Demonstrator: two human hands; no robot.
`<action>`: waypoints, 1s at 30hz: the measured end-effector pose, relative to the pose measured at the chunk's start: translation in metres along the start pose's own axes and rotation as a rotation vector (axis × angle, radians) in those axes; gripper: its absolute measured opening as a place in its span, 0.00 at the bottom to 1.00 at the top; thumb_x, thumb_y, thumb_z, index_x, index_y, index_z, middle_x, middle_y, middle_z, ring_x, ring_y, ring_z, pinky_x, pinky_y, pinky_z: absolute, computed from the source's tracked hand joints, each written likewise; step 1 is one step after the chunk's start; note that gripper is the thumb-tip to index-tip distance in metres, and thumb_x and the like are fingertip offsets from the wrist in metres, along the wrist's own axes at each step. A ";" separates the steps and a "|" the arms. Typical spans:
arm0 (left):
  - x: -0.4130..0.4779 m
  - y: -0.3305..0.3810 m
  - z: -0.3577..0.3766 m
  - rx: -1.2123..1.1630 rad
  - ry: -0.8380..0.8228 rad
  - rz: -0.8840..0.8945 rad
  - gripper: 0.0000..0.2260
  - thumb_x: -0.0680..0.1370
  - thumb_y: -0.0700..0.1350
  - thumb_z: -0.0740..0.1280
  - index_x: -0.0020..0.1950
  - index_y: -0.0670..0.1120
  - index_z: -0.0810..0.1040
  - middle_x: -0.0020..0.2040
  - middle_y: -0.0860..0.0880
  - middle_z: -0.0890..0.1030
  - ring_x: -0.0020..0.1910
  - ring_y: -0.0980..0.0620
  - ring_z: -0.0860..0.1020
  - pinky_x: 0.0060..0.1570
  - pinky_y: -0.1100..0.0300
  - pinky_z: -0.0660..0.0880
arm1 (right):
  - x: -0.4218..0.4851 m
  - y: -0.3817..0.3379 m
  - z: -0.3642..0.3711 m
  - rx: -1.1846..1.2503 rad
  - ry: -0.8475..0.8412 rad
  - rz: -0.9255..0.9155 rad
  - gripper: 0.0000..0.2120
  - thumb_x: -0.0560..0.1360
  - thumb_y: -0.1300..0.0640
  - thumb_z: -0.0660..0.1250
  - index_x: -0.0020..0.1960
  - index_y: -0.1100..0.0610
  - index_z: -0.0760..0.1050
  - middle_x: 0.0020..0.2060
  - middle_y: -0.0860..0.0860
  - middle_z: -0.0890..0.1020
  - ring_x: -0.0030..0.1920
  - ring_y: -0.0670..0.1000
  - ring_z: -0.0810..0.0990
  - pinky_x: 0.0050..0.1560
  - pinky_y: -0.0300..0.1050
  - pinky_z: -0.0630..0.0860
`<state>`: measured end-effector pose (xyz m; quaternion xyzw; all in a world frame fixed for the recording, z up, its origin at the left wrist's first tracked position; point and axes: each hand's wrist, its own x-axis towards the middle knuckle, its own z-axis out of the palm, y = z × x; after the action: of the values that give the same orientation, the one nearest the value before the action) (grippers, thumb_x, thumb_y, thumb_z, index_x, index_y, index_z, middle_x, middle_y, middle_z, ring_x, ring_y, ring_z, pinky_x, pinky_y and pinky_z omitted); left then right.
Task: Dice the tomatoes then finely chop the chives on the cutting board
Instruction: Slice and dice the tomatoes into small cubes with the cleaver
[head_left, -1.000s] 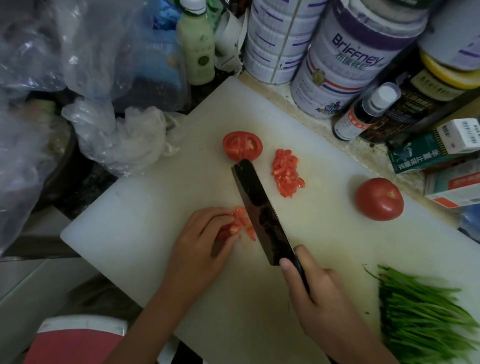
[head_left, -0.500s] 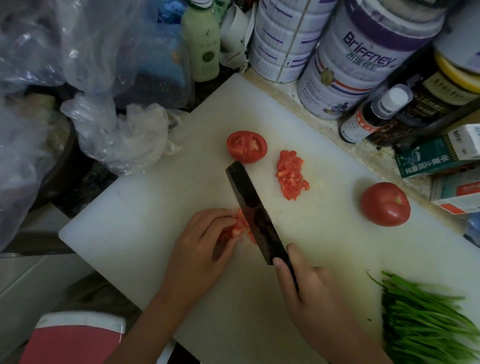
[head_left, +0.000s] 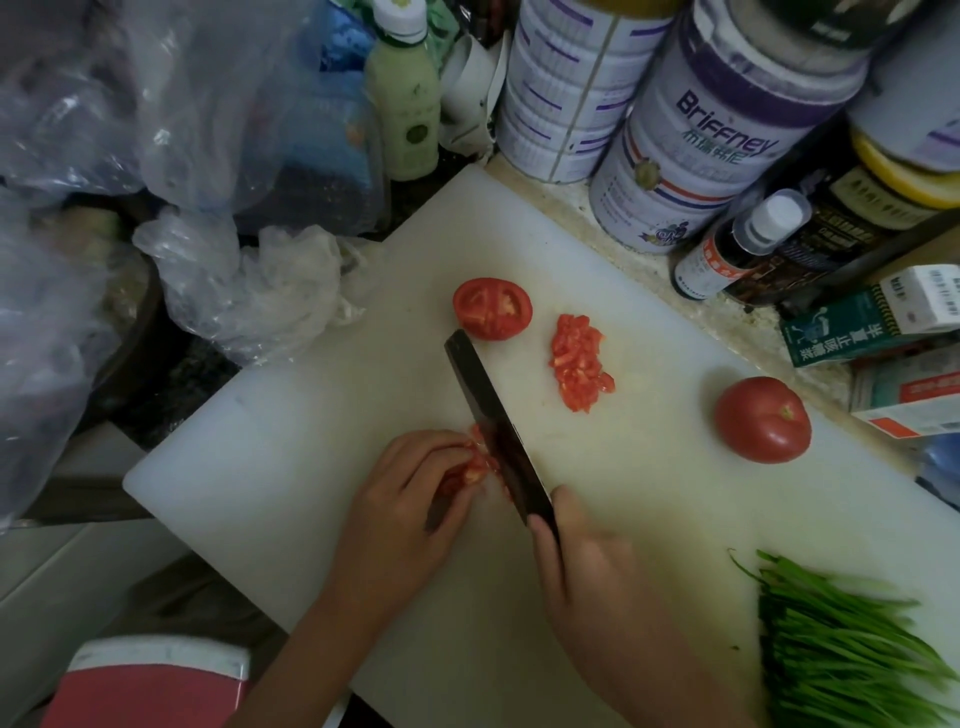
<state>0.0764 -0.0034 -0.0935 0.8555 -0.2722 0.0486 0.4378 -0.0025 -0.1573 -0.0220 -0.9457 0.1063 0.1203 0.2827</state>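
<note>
On the white cutting board (head_left: 322, 452), my left hand (head_left: 410, 499) holds a partly cut tomato piece (head_left: 470, 467) with curled fingers. My right hand (head_left: 587, 571) grips the handle of a dark knife (head_left: 493, 426), whose blade stands against the right side of that piece. A tomato half (head_left: 492, 307) lies cut face up beyond the knife tip. A small pile of diced tomato (head_left: 577, 362) sits to its right. One whole tomato (head_left: 762, 419) rests near the board's right edge. A bunch of green chives (head_left: 852, 649) lies at the lower right.
Large tins (head_left: 722, 135), bottles (head_left: 737, 244) and small boxes (head_left: 872, 322) crowd the counter behind the board's far edge. Crumpled plastic bags (head_left: 244, 291) lie at the board's left corner, with a green bottle (head_left: 402, 98) behind them. A red and white object (head_left: 150, 686) sits at the lower left.
The knife has shifted slightly left into the tomato piece under my left hand, and my fingers have drawn back a little. The other tomatoes and the chives lie as before.
</note>
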 end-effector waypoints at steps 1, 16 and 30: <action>0.000 0.000 0.000 -0.001 -0.001 0.000 0.08 0.78 0.44 0.68 0.53 0.41 0.82 0.55 0.49 0.81 0.55 0.51 0.78 0.58 0.58 0.75 | -0.006 0.001 -0.002 0.021 -0.008 0.022 0.06 0.78 0.44 0.49 0.49 0.46 0.59 0.24 0.48 0.67 0.24 0.50 0.67 0.25 0.42 0.62; -0.004 -0.001 -0.004 0.033 -0.013 -0.046 0.14 0.77 0.46 0.68 0.58 0.39 0.80 0.60 0.44 0.76 0.61 0.49 0.73 0.65 0.65 0.66 | -0.017 -0.003 -0.027 0.205 -0.094 0.109 0.04 0.73 0.36 0.49 0.42 0.34 0.59 0.27 0.52 0.71 0.32 0.48 0.72 0.31 0.40 0.66; -0.004 -0.002 -0.004 0.048 0.007 0.030 0.10 0.78 0.43 0.68 0.54 0.39 0.84 0.56 0.44 0.81 0.55 0.46 0.79 0.59 0.54 0.75 | -0.021 -0.003 -0.020 0.066 -0.185 0.138 0.19 0.69 0.35 0.41 0.55 0.41 0.58 0.34 0.50 0.71 0.42 0.48 0.70 0.41 0.37 0.68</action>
<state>0.0741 0.0022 -0.0938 0.8615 -0.2820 0.0648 0.4172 -0.0181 -0.1634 0.0016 -0.9111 0.1485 0.2227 0.3134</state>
